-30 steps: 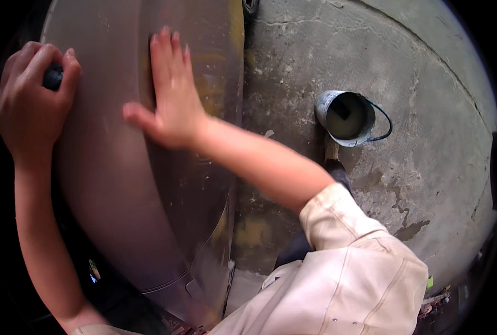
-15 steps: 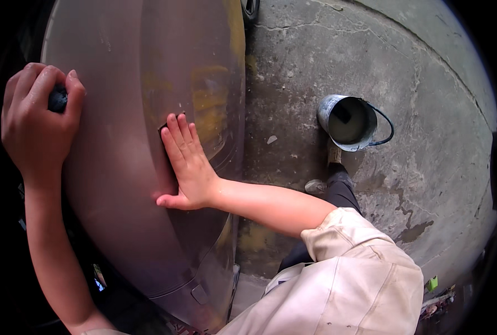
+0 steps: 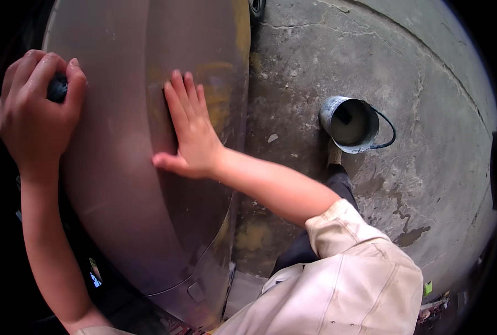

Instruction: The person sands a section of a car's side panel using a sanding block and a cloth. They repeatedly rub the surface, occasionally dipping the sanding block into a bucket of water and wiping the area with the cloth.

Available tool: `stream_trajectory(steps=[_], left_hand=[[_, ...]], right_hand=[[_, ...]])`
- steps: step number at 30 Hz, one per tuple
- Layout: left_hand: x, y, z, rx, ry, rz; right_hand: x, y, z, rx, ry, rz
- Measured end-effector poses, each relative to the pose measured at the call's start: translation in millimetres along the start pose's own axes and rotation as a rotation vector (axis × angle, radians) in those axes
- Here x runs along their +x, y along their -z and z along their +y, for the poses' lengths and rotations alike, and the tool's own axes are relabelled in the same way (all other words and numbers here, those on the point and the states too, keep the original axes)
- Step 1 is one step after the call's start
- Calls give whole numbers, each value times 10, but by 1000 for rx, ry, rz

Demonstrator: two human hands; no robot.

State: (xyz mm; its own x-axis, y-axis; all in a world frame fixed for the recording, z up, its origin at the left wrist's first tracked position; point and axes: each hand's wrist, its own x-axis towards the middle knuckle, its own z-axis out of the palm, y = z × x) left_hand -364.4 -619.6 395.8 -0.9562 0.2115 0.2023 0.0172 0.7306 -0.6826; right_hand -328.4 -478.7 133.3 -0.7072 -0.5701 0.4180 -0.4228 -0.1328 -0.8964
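Observation:
My right hand [image 3: 193, 134] lies flat on the dull, pinkish-grey car body panel [image 3: 111, 184], fingers stretched out and thumb apart. Its fingertips reach the worn yellow patches [image 3: 217, 109] near the panel's right side. Any thin sheet beneath the palm is hidden now. At the upper left, my left hand [image 3: 41, 106] is closed around a dark blue-grey lump [image 3: 57, 87], a sponge or wadded cloth, of which only a part shows. That hand is at the panel's left edge.
A metal bucket [image 3: 327, 118] with a dark handle stands on the cracked concrete floor [image 3: 427, 134] to the right, holding cloudy water and a dark block. My shoe [image 3: 334, 155] is just below it. A wheel [image 3: 256, 8] shows at the top.
My right hand has slid up along the panel, away from me, still flat. The dark sheet edge seen at its fingertips earlier no longer shows clearly. My left hand keeps its hold.

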Motion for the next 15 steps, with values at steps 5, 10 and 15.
stream_trajectory(steps=[5, 10, 15], left_hand=[[-128, 43, -154, -29, 24, -91], [-50, 0, 7, 0, 19, -52], [-102, -2, -134, -39, 50, -100]], right_hand=[[901, 0, 23, 90, -23, 127], [-304, -9, -4, 21, 6, -43], [882, 126, 196, 24, 54, 132]])
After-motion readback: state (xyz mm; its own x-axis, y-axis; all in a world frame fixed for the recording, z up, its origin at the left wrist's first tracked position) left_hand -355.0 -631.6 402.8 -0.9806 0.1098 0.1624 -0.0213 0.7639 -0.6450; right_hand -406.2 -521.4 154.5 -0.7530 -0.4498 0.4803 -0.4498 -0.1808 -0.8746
